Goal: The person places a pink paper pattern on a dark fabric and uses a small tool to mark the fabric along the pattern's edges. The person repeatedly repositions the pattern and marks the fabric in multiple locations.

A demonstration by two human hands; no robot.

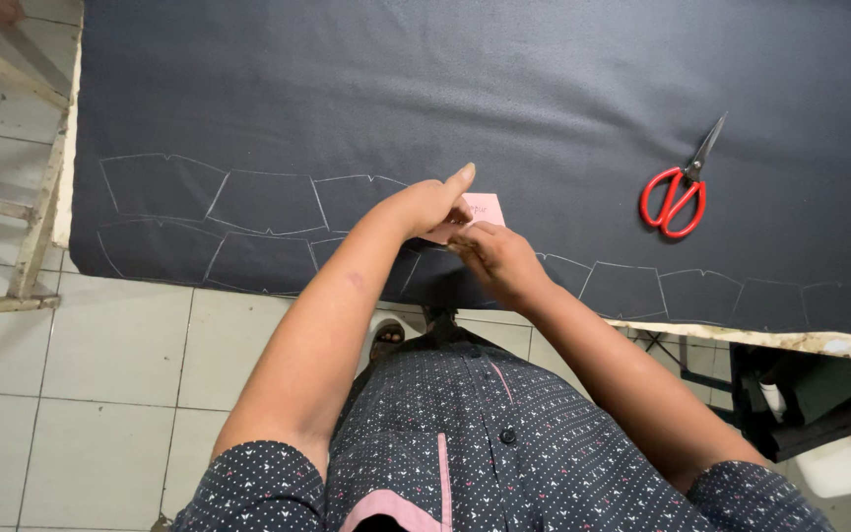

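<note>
Dark fabric (504,89) chalked with rows of outlines covers the table (819,342) above a pale tiled floor (100,394), where the left hand (430,205) presses flat and the right hand (494,258) pinches a pink paper template (482,209), with red scissors (680,187) well apart.

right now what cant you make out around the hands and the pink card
Head view only:
- Pink card: mostly covered by the left hand and right hand; its outline is hidden.
- Right hand's fingertips: whether they hold chalk is too small to tell.
- Dark fabric: cut off at the top and right edges.
</note>
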